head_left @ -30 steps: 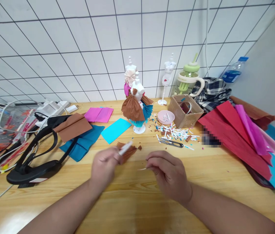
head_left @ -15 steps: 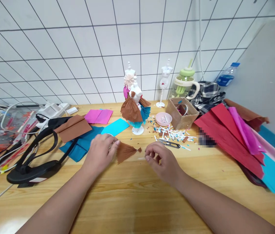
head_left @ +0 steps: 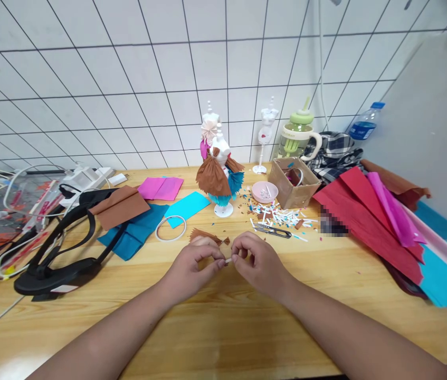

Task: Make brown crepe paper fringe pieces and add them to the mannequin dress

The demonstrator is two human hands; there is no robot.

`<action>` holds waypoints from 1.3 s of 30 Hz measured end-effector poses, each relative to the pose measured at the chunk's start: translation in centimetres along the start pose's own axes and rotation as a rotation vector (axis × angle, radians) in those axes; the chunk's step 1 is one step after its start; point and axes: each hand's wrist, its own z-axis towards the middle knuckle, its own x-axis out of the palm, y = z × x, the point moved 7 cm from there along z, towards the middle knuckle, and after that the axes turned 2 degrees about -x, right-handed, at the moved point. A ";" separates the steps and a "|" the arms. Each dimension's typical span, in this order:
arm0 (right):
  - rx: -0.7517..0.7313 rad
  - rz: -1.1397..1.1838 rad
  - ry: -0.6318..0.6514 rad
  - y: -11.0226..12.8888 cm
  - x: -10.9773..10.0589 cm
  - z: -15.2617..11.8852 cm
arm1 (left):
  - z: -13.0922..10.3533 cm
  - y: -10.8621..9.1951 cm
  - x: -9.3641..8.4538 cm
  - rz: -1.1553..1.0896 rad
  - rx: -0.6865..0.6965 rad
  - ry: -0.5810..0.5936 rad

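My left hand (head_left: 195, 266) and my right hand (head_left: 260, 264) meet above the table, each pinching an end of a small white strip (head_left: 228, 260), which looks like tape. Just behind my left fingers lies a pleated brown paper fan (head_left: 207, 236) with a twisted tip, partly hidden by the hand. Further back stands a small white dress form (head_left: 220, 150) wearing a brown pleated paper skirt (head_left: 212, 177) with blue paper beneath. To the left a thin white ring (head_left: 171, 228), like a tape roll, lies flat. Thread snips (head_left: 274, 230) rest beyond my right hand.
White and coloured paper scraps (head_left: 282, 214) lie near a pink dish (head_left: 265, 192) and a cardboard box (head_left: 294, 184). Folded papers and a black headset strap (head_left: 57, 279) are at left. Red paper (head_left: 369, 221) lies at right; a green-lidded cup (head_left: 300, 132) stands behind.
My left hand has left the white ring and moved right and nearer, to the white strip at my right fingertips. The ring now lies uncovered; the brown fan is partly covered.
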 end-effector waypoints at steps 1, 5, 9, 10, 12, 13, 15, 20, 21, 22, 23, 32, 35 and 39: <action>-0.008 -0.014 -0.003 0.0 0.0 0.0 | 0.0 -0.1 0.0 -0.001 0.013 -0.004; -0.007 -0.126 -0.110 -0.4 -1.2 0.1 | 0.0 -0.1 -0.2 -0.051 0.002 -0.025; -0.181 -0.226 -0.207 0.7 -2.4 -0.2 | 0.2 1.2 0.0 -0.191 -0.139 -0.013; -0.237 -0.252 -0.201 1.1 -2.3 -0.4 | 0.3 1.5 0.2 -0.244 -0.164 0.005; -0.314 -0.312 -0.159 1.7 -1.8 -0.7 | 0.3 1.7 0.5 -0.334 -0.193 0.041; -0.331 -0.342 -0.136 1.8 -1.5 -0.7 | 0.3 1.7 0.7 -0.362 -0.201 0.053; -0.337 -0.398 -0.100 1.7 -1.0 -0.8 | 0.3 1.8 0.9 -0.381 -0.212 0.067; -0.360 -0.535 -0.084 1.7 -0.7 -0.9 | 0.1 1.7 1.1 -0.398 -0.197 0.078; -0.368 -0.559 -0.087 1.8 -0.7 -0.9 | 0.1 1.6 1.1 -0.396 -0.191 0.080; -0.370 -0.574 -0.093 1.9 -0.7 -1.0 | 0.1 1.5 1.1 -0.385 -0.185 0.082; -0.369 -0.578 -0.102 2.0 -0.8 -1.0 | 0.1 1.5 1.1 -0.365 -0.180 0.082; -0.084 -0.220 -0.158 0.7 -0.8 -0.6 | 0.2 1.2 0.8 -0.193 -0.130 -0.030; -0.023 -0.122 -0.157 0.2 -0.5 -0.5 | 0.2 1.3 0.6 -0.199 -0.117 -0.077; -0.065 -0.097 -0.140 0.6 -0.2 -0.7 | 0.2 1.5 0.1 -0.220 -0.120 -0.115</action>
